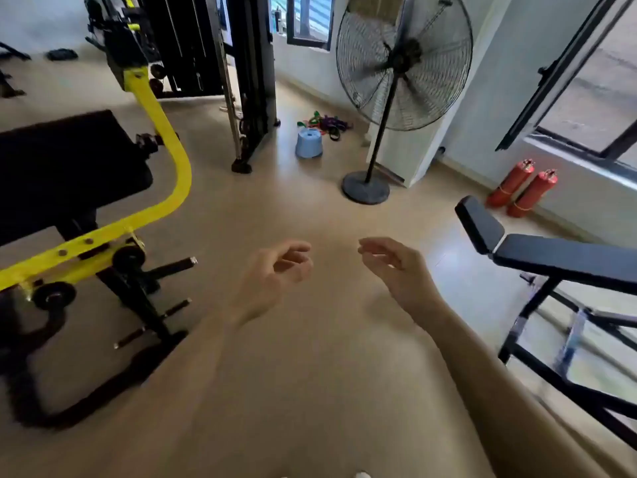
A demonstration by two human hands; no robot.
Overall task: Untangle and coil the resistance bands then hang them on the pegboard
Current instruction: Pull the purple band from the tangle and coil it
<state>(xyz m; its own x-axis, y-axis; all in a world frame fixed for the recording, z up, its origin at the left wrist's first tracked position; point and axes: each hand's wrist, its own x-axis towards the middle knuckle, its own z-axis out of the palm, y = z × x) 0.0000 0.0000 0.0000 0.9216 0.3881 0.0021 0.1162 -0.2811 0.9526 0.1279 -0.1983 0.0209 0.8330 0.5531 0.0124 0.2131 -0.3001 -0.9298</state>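
A tangled heap of resistance bands (324, 123), green, purple, red and black, lies on the beige floor far ahead, by the wall under a window. My left hand (272, 274) and my right hand (396, 267) are raised in front of me, far from the bands. Both hands hold nothing, with fingers loosely curled and apart. No pegboard shows in this view.
A small blue stool (309, 143) stands just in front of the bands. A large pedestal fan (403, 60) is to their right. A yellow and black gym machine (138, 219) fills the left side, and a black bench (551, 257) stands at right. Two red fire extinguishers (524, 189) lean on the right wall.
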